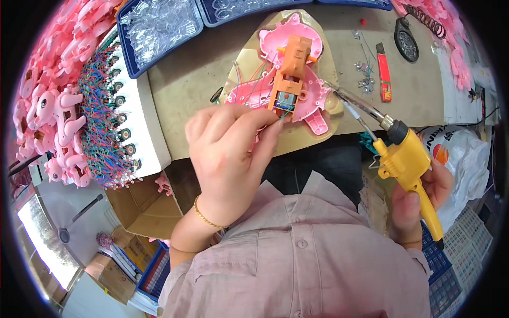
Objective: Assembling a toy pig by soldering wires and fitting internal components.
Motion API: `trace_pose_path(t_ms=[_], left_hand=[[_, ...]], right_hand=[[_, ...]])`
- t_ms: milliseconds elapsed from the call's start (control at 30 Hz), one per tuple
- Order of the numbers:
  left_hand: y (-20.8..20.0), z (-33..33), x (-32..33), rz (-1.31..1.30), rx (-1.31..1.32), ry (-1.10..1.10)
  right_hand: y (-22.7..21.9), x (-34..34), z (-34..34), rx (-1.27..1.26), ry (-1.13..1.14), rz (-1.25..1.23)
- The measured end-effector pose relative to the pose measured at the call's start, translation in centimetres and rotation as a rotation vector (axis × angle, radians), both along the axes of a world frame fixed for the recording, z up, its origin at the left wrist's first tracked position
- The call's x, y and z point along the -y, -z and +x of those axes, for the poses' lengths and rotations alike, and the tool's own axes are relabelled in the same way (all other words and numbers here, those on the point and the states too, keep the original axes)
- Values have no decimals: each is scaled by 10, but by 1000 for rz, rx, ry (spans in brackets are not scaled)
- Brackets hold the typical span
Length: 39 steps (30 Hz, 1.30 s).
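My left hand (228,146) reaches in from the left, thumb and forefinger pinched on a thin wire (287,114) at the lower end of an orange gearbox (295,55). A small metal motor (286,99) sits in that end of the gearbox. Beneath lies an open pink toy shell (316,95), with several loose coloured wires at its left, all on a tan, shaped board (326,124). My right hand (419,199) is closed round the handle of a yellow soldering gun (405,159). Its slim tip points up and left, close to the shell's right edge.
Blue trays (132,58) of clear plastic parts line the table's far edge. To the left are bundled wires (103,116) and piled pink toy bodies (61,122). A red-handled cutter (383,74), clear bits (366,82) and a coiled cord (426,20) lie at the right.
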<state>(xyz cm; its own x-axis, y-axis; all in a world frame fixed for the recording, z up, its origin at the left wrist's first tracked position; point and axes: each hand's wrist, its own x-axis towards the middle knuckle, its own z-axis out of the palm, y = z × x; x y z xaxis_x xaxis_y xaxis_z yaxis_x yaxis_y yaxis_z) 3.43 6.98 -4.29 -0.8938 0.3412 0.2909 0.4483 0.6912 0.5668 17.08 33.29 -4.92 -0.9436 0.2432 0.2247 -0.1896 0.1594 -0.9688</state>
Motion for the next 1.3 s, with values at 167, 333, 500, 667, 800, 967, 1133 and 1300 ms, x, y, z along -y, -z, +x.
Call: trace_pose_path(t_ms=[167, 333, 500, 667, 800, 967, 1133, 1300], left_hand=[[-1, 2, 0, 53, 18, 9], [-2, 2, -1, 96, 60, -1], [-2, 3, 0, 110, 145, -7], [0, 2, -1, 167, 162, -19], [1, 3, 0, 165, 164, -22], [2, 3, -1, 175, 160, -26], [3, 3, 0, 162, 136, -27], [2, 2, -1, 159, 129, -25]], right_hand=[[-1, 6, -6, -22, -126, -118], [-3, 8, -11, -47, -218, -12], [-4, 10, -19, -20, -314, -37], [-3, 10, -25, -21, -380, -58], [-2, 7, -34, -116, -527, -42], [-1, 13, -36, -161, -475, -16], [4, 24, -38, -197, -417, 25], [17, 28, -37, -431, -353, 293]])
